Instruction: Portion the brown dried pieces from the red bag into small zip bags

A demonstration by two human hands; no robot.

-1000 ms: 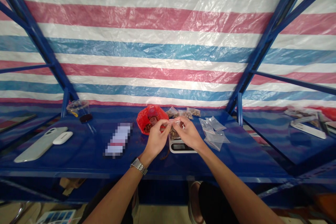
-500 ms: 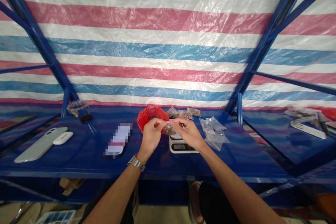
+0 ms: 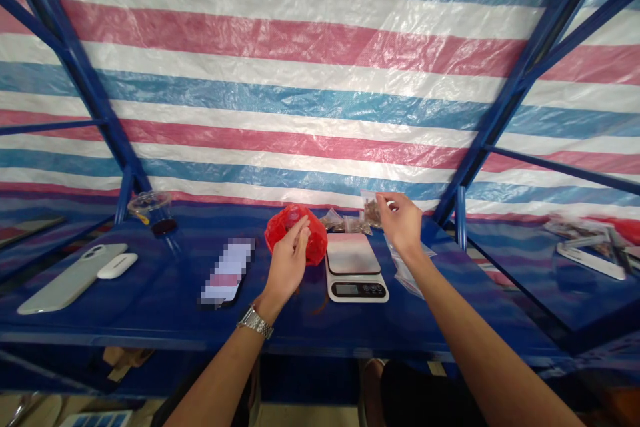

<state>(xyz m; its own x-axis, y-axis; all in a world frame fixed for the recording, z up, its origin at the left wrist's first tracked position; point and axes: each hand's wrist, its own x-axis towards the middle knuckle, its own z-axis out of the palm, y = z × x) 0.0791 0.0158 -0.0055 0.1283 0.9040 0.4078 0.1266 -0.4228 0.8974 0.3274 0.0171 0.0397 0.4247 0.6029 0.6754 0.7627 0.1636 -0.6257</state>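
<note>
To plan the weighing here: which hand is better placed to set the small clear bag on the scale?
Probably the right hand: it is pinching the small clear bag just behind the digital scale. The left hand is against the red plastic bag, on the scale's other side.

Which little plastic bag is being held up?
The clear bag of brown pieces pinched by the right hand; the other bags lie on the shelf.

— What can we not make out in this panel?
— We cannot identify the pixelated rectangle [image 3: 226,271]; it is blurred.
— And the small zip bag [image 3: 371,211]?
— We find its contents too small to name, and the left hand [image 3: 286,265] partly hides the red plastic bag [image 3: 317,245].
</note>
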